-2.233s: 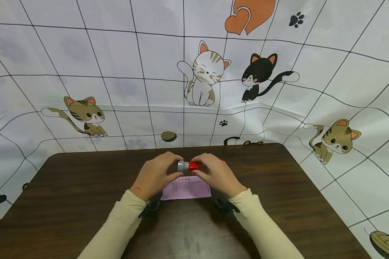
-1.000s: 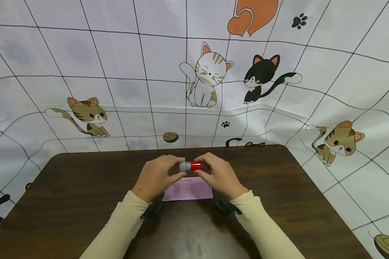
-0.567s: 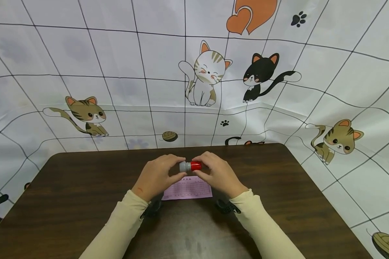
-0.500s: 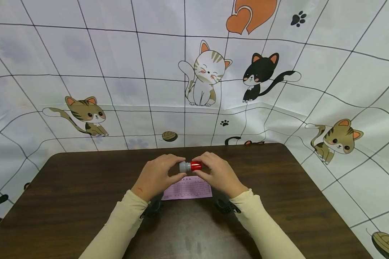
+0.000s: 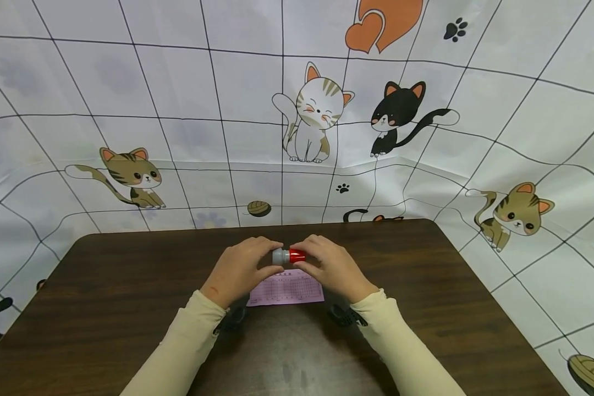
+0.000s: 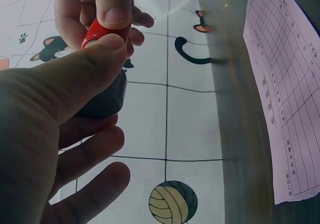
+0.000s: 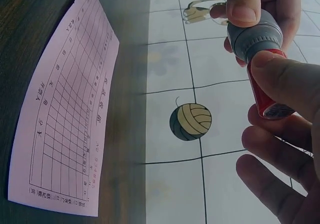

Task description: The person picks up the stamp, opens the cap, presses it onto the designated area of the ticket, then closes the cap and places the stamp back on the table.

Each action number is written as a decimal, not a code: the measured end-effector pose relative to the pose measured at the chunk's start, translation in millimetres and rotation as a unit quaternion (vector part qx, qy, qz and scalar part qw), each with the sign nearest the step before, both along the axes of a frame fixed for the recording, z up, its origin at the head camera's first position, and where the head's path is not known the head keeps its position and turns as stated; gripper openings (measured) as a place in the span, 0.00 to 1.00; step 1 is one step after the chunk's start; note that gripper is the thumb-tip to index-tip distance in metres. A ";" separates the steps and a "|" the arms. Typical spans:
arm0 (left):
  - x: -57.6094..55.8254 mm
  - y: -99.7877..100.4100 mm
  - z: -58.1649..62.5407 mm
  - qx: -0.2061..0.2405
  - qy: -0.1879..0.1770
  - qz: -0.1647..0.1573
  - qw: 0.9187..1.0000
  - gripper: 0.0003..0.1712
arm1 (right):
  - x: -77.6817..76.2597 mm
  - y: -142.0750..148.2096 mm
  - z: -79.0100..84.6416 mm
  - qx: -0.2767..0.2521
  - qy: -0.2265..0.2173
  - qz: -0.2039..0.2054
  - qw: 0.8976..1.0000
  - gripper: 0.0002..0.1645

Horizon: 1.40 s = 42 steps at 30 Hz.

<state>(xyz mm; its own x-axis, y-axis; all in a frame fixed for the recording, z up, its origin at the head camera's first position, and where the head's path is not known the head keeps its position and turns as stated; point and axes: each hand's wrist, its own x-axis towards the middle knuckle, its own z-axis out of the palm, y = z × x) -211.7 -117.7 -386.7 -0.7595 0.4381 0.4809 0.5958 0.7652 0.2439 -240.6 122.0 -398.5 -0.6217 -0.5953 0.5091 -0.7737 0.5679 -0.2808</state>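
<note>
A small stamp, with a red body (image 5: 297, 256) and a grey end (image 5: 279, 257), is held level above the table between both hands. My left hand (image 5: 237, 270) pinches the grey end between thumb and fingertips. From the other side, my right hand (image 5: 337, 268) pinches the red body the same way. The right wrist view shows a ribbed ring on the grey part (image 7: 257, 37), against the red part; the other fingers are spread loosely. Below the hands lies a pink printed receipt slip (image 5: 287, 289), its top edge partly covered by them.
The slip lies on a dark wooden table (image 5: 128, 308) with rounded far corners. Behind it hangs a white sheet (image 5: 247, 137) with grid lines and cartoon cats. Dark wrist devices sit under both cuffs.
The right hand has turned slightly and dipped, and the stamp has shifted a little left and down in the last half second. Both hands keep their pinch; the slip stays put.
</note>
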 end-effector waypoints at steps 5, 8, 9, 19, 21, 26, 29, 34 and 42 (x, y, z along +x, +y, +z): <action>-0.1 -1.2 0.0 -0.008 0.008 -0.009 1.000 0.30 | -0.3 0.6 -1.0 -0.004 0.002 0.013 1.000 0.19; 0.2 -1.6 0.1 -0.011 0.009 -0.007 1.000 0.31 | 0.2 0.6 -0.3 -0.002 0.005 0.011 1.000 0.19; 0.3 -1.6 0.1 -0.010 0.008 -0.006 1.000 0.31 | 0.4 0.6 0.0 -0.002 0.006 0.009 1.000 0.19; 0.0 0.1 -2.1 0.004 -0.004 0.005 1.000 0.30 | -0.1 1.9 1.5 -0.001 0.026 -0.012 1.000 0.20; -0.4 0.6 -3.1 0.012 -0.010 0.007 1.000 0.30 | -0.5 1.8 1.0 -0.004 0.026 -0.010 1.000 0.20; -0.1 2.4 -4.0 0.021 -0.020 0.009 1.000 0.31 | -0.2 1.8 -0.7 -0.017 0.028 -0.015 0.999 0.20; 0.1 3.0 -3.7 0.021 -0.025 0.010 0.999 0.32 | 0.9 1.2 -1.3 -0.023 0.022 -0.021 0.999 0.20; 0.1 3.8 -2.5 0.021 -0.027 0.014 0.999 0.31 | 1.9 0.3 -2.0 -0.021 0.014 -0.021 0.999 0.21; 1.2 3.7 -2.0 0.010 -0.018 0.027 0.999 0.29 | 2.3 -0.9 -3.0 -0.030 0.025 -0.007 0.999 0.19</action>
<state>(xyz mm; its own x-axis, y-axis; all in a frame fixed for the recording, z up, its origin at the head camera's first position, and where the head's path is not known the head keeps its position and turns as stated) -210.4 -114.0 -388.7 -0.7988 0.3862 0.4613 0.5442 0.7907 0.2804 -238.2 121.1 -401.5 -0.6027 -0.5540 0.5743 -0.7794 0.5630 -0.2748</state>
